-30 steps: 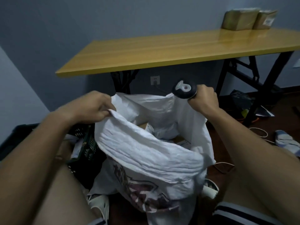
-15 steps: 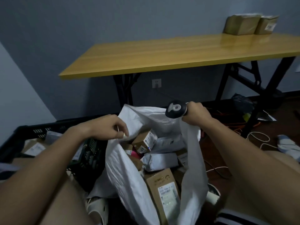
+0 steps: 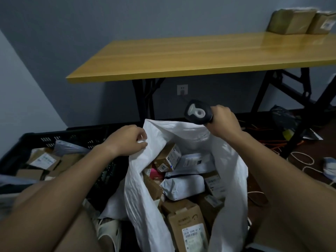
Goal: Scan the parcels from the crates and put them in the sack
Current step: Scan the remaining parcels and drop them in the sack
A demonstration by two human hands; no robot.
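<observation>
left hand pinched sack rim's left edge | right hand gripped scanner, also seemed to hold right rim | sack mouth held wide, parcels inside | crate lay left, nearer left hand

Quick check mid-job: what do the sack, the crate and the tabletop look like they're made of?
Sack: white woven plastic, probably; matte, with fine crinkles, and it holds stiff folds where the left hand grips its rim.
Crate: black rigid plastic, judging by the moulded slots in its wall.
Tabletop: wood or wood-look laminate, yellow with lengthwise streaks and a soft sheen; which one is unclear.
</observation>
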